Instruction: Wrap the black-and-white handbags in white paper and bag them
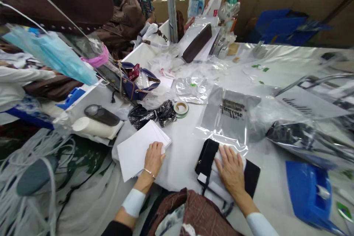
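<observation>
My left hand [153, 158] rests on the right edge of a stack of white paper sheets [135, 149], its fingers curled together over the edge. My right hand [230, 166] lies flat with fingers spread on a black bag [252, 177], which has white wrapping [218, 184] around its middle. Beyond the bag lies a clear plastic sleeve [229, 114] with dark lettering. A roll of tape [181, 109] and a black plastic bundle [152, 114] sit just past the paper.
To the right are a blue plastic object [306, 191] and a plastic-wrapped dark item [301, 136]. At left, a dark bottle [101, 114] stands out beside a white roll [92, 127]. A navy bag [135, 86] and hanging blue mask packs [52, 53] are farther back, near other people.
</observation>
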`<state>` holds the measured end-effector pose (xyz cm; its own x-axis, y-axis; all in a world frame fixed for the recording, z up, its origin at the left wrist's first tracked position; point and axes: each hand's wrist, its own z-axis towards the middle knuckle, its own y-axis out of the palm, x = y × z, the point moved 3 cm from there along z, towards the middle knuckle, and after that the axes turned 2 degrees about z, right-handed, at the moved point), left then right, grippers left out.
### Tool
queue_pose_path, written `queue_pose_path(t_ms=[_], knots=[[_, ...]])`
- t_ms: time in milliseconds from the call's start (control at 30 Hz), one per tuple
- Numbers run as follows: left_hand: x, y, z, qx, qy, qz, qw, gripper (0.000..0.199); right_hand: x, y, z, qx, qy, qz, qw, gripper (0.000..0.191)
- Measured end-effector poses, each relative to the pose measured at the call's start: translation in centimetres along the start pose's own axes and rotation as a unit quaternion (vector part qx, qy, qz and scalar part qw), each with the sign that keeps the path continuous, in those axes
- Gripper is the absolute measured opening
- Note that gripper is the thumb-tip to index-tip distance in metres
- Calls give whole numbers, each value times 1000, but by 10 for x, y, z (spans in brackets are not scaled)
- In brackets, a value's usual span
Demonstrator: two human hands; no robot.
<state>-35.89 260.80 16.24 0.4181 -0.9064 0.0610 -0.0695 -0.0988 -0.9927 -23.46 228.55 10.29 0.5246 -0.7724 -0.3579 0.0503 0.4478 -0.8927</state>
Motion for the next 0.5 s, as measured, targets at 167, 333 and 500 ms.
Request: queue_pose_path(t_ms=[167, 333, 500], knots=[[-32, -7, -19, -9, -28, 31, 999, 40, -1, 1, 1, 16, -17, -17, 1000, 57], [-42, -13, -21, -31, -2, -14, 999, 30, 0, 1, 2, 16, -14, -15, 1000, 58], [-63, -19, -6, -73, 0, -150, 986, 22, 1, -1, 3, 18, -14, -3, 1000, 58]])
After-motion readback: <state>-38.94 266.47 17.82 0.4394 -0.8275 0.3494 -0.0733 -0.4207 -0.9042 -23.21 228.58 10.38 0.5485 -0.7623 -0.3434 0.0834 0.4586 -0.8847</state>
